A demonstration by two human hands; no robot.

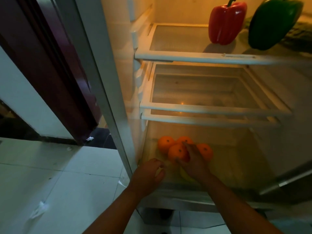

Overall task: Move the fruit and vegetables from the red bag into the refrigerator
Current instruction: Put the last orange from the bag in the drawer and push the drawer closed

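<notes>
As the right hand holds an orange low in the fridge bin, and I can't tell what the curled left hand holds, it should let go softly.

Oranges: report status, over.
Right hand holds front orange in bottom drawer, three oranges behind. Left hand curled at drawer's front, grip unclear. Nothing in the way.

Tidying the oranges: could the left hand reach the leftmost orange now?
Probably yes: the left hand is just in front of the leftmost orange, with nothing visible between them.
</notes>
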